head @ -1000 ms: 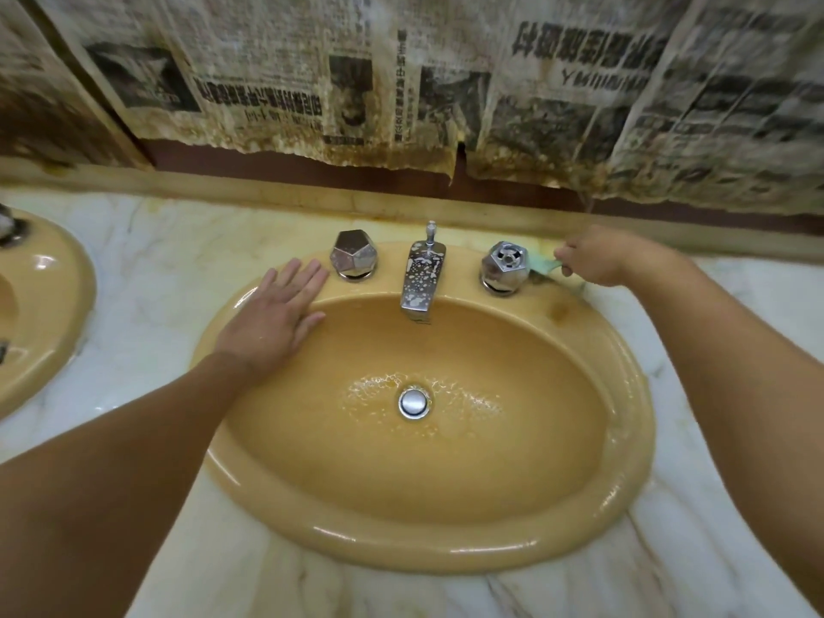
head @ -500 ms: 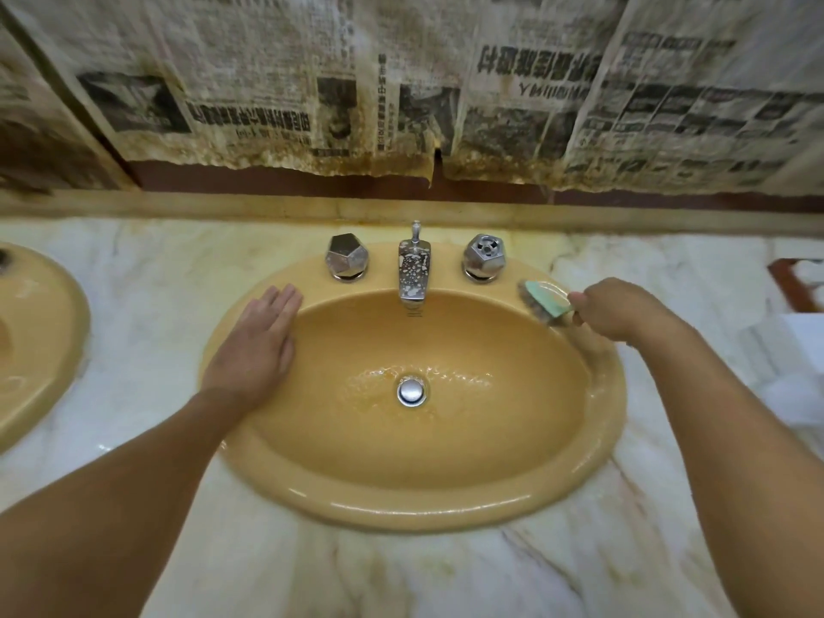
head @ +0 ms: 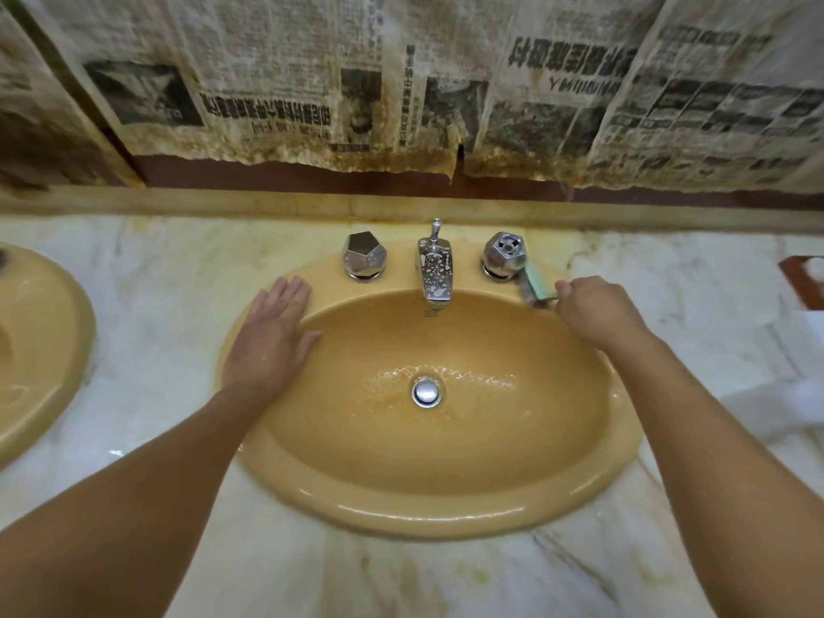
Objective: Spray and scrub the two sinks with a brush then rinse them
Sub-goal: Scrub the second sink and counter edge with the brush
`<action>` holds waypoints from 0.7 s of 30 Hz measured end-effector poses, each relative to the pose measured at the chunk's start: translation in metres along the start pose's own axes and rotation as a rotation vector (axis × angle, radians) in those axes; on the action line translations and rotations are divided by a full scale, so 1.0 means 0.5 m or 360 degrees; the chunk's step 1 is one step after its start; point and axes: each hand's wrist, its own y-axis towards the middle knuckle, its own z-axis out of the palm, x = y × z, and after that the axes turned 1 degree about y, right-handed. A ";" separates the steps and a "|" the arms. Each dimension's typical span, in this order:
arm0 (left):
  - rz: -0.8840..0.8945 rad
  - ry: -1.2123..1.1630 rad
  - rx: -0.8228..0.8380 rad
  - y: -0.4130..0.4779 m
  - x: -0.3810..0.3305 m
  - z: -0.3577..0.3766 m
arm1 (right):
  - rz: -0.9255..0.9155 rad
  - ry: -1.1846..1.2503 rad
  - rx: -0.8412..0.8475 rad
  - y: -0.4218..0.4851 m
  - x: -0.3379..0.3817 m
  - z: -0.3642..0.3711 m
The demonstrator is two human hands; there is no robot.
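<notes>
An oval mustard-yellow ceramic sink [head: 446, 506] is set into a white, yellow-veined marble worktop [head: 156, 305]. The right hand [head: 593, 312] curls its fingers round the handle of a small brush with a pale green back and dark bristles [head: 535, 287]; the brush lies on the sink's back right rim, just beside the right faceted chrome tap knob [head: 503, 254]. The left hand [head: 272, 341] rests flat on the sink's left rim, fingers straight and close together, thumb spread toward the bowl. A spotted chrome spout [head: 434, 274] stands at the middle of the back rim, between the right knob and a left faceted chrome knob [head: 363, 255]. A round chrome drain plug [head: 426, 391] sits at the bowl's bottom in shallow water. A second yellow sink [head: 40, 350] shows at the worktop's left edge. Stained newspaper sheets [head: 401, 82] cover the wall behind.
</notes>
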 end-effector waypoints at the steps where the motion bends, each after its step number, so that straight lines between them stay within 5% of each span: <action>1: 0.0005 0.0008 0.0000 0.000 -0.002 0.000 | 0.0016 0.0034 -0.0037 -0.013 0.002 0.002; 10: 0.0000 0.0218 0.0130 -0.046 -0.017 -0.003 | 0.0129 0.0109 -0.0481 -0.106 -0.011 0.075; 21: -0.0126 0.0285 0.0165 -0.096 -0.059 -0.009 | 0.0038 0.0027 -0.0411 -0.114 0.062 0.035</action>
